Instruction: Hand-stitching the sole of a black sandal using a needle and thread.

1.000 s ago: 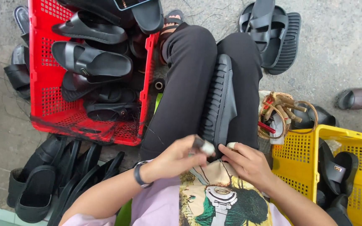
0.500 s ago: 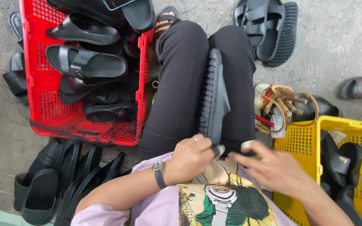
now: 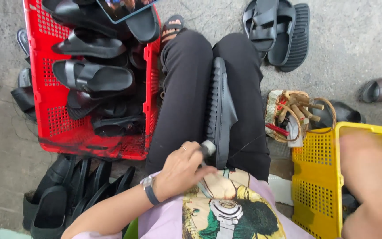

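Head view shows you seated, looking down on your own lap; a black sandal lies in the gap between your two thighs, sole side up, and its long axis runs away from your body toward the knees; the near end is just before your belly, the far end points to the concrete floor.

Your left hand is at the near end of this sandal; the fingers are curled together and they pinch a small grey piece against the heel edge; so the hand is closed, not spread, and it touches the sandal directly. A thin thread seems to go from that place to the right side, but it is too fine to be sure.

Your right hand is well apart from the sandal, out to the right above the yellow crate; it is strongly blurred, and I cannot tell if it is open or if it holds something.

So the left hand is the nearer one; the sandal stretches forward from it, and it lies to the left of the right hand.

Around you: a red crate with black sandals on your left, more black sandals on the floor beside it, and a small woven basket with wooden sticks just behind the yellow crate.
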